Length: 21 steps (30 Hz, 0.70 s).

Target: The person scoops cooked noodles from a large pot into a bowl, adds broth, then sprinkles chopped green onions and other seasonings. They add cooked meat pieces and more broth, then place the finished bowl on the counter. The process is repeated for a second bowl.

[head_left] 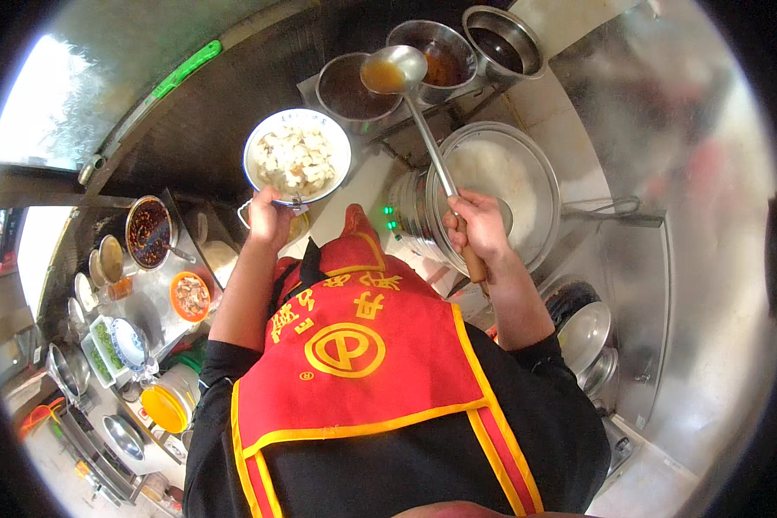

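My left hand [268,217] holds up a white bowl with a blue rim [259,142], filled with pale pieces of food. My right hand [479,227] grips the wooden end of a long metal ladle [403,71]. The ladle's scoop carries amber liquid and hangs over a steel pot of dark liquid [345,93], to the right of the bowl. Below my right hand sits a large steel pot of steaming white liquid [540,173].
Two more steel bowls of dark sauces [445,39] [527,34] stand at the back. To the left a counter carries a chili oil bowl [149,231], an orange bowl [189,296], greens [103,345] and small dishes. Steel lids [583,337] lie at the right.
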Motion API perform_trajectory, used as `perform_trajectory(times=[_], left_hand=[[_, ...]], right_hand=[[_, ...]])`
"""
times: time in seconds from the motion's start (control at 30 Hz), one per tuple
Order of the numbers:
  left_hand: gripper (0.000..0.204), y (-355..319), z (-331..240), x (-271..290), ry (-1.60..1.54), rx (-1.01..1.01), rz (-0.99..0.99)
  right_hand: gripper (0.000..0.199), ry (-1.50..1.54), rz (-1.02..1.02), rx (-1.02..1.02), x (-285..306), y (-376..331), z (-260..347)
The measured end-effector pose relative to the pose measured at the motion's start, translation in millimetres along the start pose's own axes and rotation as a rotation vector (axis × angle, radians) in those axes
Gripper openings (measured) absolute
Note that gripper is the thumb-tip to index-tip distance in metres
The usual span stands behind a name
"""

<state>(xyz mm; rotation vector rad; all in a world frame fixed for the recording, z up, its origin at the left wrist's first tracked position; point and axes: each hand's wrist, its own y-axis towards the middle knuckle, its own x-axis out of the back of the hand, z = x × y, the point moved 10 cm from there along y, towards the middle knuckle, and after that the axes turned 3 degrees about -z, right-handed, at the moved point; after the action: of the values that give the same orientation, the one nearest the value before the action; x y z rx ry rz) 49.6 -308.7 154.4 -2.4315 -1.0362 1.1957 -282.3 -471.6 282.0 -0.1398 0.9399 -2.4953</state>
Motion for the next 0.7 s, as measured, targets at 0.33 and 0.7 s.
perform_trajectory(times=[0.33, 0.7], left_hand=[[0.061, 10, -23, -48, 0.029, -0.116, 0.083], [0.061, 37, -1, -147, -0.105, -0.047, 0.204]], right_hand=[[0.035, -0.082, 0.053, 0.042, 1, -64, 18], [0.035, -0.213, 0.079, 0.175, 28, -98, 47]])
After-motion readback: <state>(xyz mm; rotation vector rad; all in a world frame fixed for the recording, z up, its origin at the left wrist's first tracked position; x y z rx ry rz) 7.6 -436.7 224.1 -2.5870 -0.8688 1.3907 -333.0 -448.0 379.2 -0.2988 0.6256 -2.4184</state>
